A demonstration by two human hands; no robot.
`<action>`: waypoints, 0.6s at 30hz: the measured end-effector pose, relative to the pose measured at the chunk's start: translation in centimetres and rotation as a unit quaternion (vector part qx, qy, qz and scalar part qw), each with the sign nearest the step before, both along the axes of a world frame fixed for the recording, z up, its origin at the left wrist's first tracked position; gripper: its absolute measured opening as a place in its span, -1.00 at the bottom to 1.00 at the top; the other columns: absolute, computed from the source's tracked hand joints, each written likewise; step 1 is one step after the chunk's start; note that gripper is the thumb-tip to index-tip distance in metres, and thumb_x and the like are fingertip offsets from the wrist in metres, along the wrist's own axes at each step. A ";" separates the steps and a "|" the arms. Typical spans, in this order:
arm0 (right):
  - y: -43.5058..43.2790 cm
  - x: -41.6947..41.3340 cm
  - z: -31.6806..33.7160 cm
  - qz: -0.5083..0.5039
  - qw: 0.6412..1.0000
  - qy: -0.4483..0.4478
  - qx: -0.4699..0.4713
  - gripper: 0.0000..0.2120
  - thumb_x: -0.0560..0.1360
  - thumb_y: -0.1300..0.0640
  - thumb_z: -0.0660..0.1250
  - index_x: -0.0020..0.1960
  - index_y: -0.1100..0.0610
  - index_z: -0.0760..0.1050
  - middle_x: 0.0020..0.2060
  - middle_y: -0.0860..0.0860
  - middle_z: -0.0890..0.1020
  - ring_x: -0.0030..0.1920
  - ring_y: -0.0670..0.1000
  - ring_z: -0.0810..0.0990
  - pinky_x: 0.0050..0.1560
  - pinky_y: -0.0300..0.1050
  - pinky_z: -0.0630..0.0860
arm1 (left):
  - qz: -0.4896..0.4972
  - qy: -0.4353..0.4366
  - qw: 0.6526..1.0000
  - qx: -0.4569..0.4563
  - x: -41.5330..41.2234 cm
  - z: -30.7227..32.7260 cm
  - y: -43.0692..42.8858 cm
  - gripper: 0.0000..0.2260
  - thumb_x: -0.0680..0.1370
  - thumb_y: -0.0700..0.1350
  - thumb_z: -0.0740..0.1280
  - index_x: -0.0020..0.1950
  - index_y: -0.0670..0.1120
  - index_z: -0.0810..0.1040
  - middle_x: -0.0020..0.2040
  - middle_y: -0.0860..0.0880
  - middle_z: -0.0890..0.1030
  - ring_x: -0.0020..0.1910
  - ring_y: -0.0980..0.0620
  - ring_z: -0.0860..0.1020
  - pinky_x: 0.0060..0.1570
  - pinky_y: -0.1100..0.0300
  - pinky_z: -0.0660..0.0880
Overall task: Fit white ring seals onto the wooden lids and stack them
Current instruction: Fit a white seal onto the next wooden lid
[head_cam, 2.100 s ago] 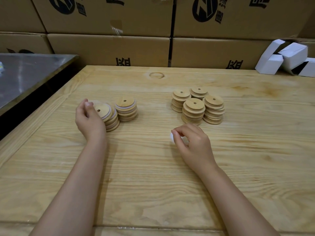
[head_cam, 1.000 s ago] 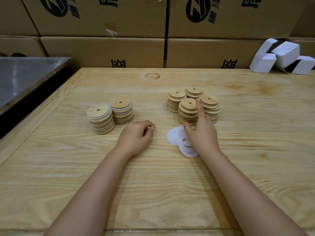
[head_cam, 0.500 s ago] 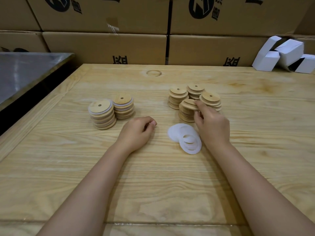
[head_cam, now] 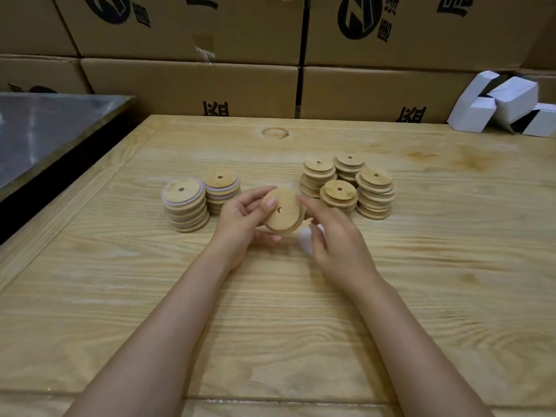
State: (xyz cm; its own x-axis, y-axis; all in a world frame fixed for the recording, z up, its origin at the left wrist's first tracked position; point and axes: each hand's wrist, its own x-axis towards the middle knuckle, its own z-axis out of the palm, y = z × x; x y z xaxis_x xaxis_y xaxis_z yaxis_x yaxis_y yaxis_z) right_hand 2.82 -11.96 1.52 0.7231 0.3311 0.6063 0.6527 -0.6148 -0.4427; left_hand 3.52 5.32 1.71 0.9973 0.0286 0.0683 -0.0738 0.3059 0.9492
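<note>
Head view showed our left hand [head_cam: 240, 224] gripping a tilted wooden lid [head_cam: 284, 213] mid-table [head_cam: 270, 311], thumb across its face. Our right hand [head_cam: 337, 239] lay over the white ring seals [head_cam: 305, 240] at the lid's four o'clock; whether it pinched one we could not tell. Sealed stacks [head_cam: 186, 206] stood at ten o'clock, bare stacks [head_cam: 373, 194] at one.

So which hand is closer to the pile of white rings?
Right. The right hand lies over the white rings; the left hand holds a wooden lid just left of them.
</note>
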 end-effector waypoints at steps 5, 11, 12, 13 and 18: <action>-3.5 0.5 -0.4 -0.052 0.993 0.097 -0.033 -0.71 0.29 0.36 0.18 -0.09 0.16 0.57 -0.12 0.03 0.57 -0.02 0.07 0.44 -0.04 -0.21 0.27 | -0.015 0.010 0.999 0.050 -0.2 -0.4 -0.6 -0.84 0.50 -0.31 0.32 0.06 -0.15 0.54 -0.10 -0.12 0.63 -0.20 0.02 0.64 -0.36 0.04 0.63; -5.7 0.3 -1.1 -0.031 0.987 0.141 -0.073 -0.79 0.37 0.30 0.35 -0.04 0.08 0.58 -0.10 -0.11 0.51 -0.04 -0.11 0.33 -0.02 -0.42 0.22 | -0.038 -0.008 0.995 0.090 -0.3 -0.6 -0.7 -0.84 0.51 -0.32 0.31 0.06 -0.16 0.54 -0.12 -0.14 0.61 -0.21 0.02 0.63 -0.36 0.06 0.62; -5.7 0.4 -1.1 -0.038 0.988 0.135 -0.071 -0.82 0.39 0.30 0.36 -0.06 0.09 0.59 -0.14 -0.12 0.50 -0.06 -0.12 0.33 -0.03 -0.45 0.22 | -0.039 -0.010 0.995 0.094 -0.3 -0.7 -0.7 -0.84 0.52 -0.32 0.31 0.06 -0.16 0.53 -0.13 -0.13 0.62 -0.22 0.02 0.63 -0.35 0.05 0.63; -5.7 0.6 -1.1 -0.044 0.988 0.129 -0.070 -0.85 0.40 0.30 0.37 -0.09 0.11 0.59 -0.17 -0.13 0.49 -0.07 -0.11 0.33 -0.04 -0.46 0.22 | -0.039 -0.012 0.995 0.096 -0.3 -0.7 -0.8 -0.84 0.52 -0.32 0.31 0.07 -0.16 0.53 -0.13 -0.13 0.62 -0.22 0.03 0.63 -0.35 0.05 0.63; -5.7 0.6 -1.2 -0.053 0.989 0.118 -0.065 -0.88 0.43 0.31 0.38 -0.07 0.18 0.63 -0.20 -0.08 0.51 -0.08 -0.04 0.39 -0.05 -0.32 0.23 | -0.041 -0.012 0.994 0.101 -0.2 -0.7 -0.8 -0.83 0.52 -0.32 0.30 0.08 -0.14 0.53 -0.12 -0.11 0.62 -0.21 0.05 0.62 -0.34 0.06 0.63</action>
